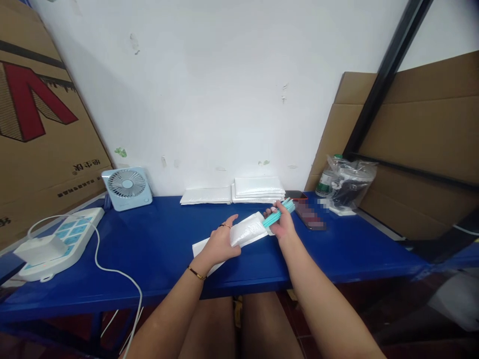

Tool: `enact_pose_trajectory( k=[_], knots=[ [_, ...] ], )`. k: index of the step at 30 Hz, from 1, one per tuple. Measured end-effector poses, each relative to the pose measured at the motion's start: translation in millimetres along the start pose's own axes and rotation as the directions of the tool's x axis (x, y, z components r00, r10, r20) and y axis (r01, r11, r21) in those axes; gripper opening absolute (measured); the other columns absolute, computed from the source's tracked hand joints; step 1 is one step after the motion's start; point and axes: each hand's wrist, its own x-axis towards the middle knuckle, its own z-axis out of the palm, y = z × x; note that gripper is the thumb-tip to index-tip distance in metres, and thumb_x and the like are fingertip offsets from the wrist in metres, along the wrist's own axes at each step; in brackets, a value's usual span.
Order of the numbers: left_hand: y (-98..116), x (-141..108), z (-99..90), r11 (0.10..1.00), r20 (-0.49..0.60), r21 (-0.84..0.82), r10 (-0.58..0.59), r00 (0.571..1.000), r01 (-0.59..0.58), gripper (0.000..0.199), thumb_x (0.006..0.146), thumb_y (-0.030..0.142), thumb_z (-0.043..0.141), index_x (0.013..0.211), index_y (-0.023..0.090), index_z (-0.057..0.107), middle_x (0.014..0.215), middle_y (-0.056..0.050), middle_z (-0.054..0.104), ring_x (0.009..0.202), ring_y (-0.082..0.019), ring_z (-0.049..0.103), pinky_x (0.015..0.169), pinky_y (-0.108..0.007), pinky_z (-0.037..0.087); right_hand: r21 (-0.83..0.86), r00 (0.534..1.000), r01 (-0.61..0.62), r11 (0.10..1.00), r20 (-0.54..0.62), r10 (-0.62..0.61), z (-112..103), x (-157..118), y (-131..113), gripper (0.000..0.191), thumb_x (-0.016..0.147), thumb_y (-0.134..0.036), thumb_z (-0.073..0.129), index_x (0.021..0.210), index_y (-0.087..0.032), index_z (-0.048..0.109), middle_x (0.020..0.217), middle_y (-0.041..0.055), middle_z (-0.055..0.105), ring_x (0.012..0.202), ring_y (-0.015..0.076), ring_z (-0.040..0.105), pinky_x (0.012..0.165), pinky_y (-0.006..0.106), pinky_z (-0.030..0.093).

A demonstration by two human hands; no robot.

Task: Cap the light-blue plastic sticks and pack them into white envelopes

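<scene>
My left hand (pixel 222 239) is closed around a white padded envelope (pixel 249 230), thumb stretched along its top. The envelope lies slanted just above the blue table, its mouth toward the right. In my right hand (pixel 281 224) is a bundle of thin turquoise sticks (pixel 279 213), whose exact kind I cannot make out. Their lower ends are at the envelope's mouth, partly inside it, while the upper ends point up and right. The fingers of my right hand also sit right at the envelope's edge.
Two stacks of white padded envelopes (pixel 258 187) lie against the wall. A small blue fan (pixel 127 188) and a white power strip (pixel 71 244) with a cable stand left. Phones (pixel 310 215), a bottle (pixel 325 183) and a plastic-wrapped item (pixel 350 184) are right. Cardboard (pixel 422 119) flanks the blue table (pixel 157 249).
</scene>
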Motion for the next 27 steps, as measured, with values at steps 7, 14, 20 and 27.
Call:
enact_pose_trajectory(
  k=[7,14,20,27],
  knots=[
    [-3,11,-1.1,0.976,-0.005,-0.211,0.055,0.998,-0.055,0.080,0.068,0.023,0.058,0.139,0.020,0.021,0.104,-0.006,0.058,0.088,-0.021,0.058,0.077,-0.033,0.046,-0.084,0.952,-0.221,0.972,0.198,0.234,10,-24,17,0.029,0.068,-0.044,0.071,0.069,-0.019,0.055,0.095,0.0029,0.068,0.087,0.0205,0.065,0.068,0.032,0.053],
    [19,15,4.2,0.979,-0.011,0.202,-0.005,1.000,0.007,0.105,0.053,0.043,0.073,0.141,0.022,0.020,0.127,-0.016,0.045,0.118,-0.038,0.039,0.094,-0.048,0.031,-0.054,0.992,-0.118,0.992,0.036,0.120,37,-35,10,0.025,0.065,-0.033,0.076,0.070,-0.019,0.056,0.076,0.0015,0.068,0.069,0.0175,0.065,0.059,0.028,0.053],
    [42,20,9.3,0.962,-0.222,0.269,0.018,0.975,0.044,0.087,0.064,0.014,0.059,0.141,0.025,0.018,0.121,-0.012,0.050,0.115,-0.031,0.045,0.094,-0.042,0.031,-0.291,0.997,0.052,0.955,0.066,-0.034,67,-47,-2,0.026,0.063,-0.033,0.077,0.075,-0.015,0.063,0.072,0.0022,0.066,0.065,0.0148,0.060,0.061,0.026,0.049],
    [36,33,4.4,1.000,-0.326,0.006,-0.004,0.945,0.006,0.081,0.064,0.016,0.059,0.136,0.024,0.024,0.126,-0.010,0.049,0.113,-0.028,0.048,0.093,-0.040,0.038,-0.562,0.920,0.083,0.823,0.360,0.153,89,-45,-37,0.027,0.058,-0.024,0.079,0.079,-0.016,0.066,0.067,-0.0015,0.062,0.062,0.0124,0.056,0.056,0.022,0.042]
  ],
)
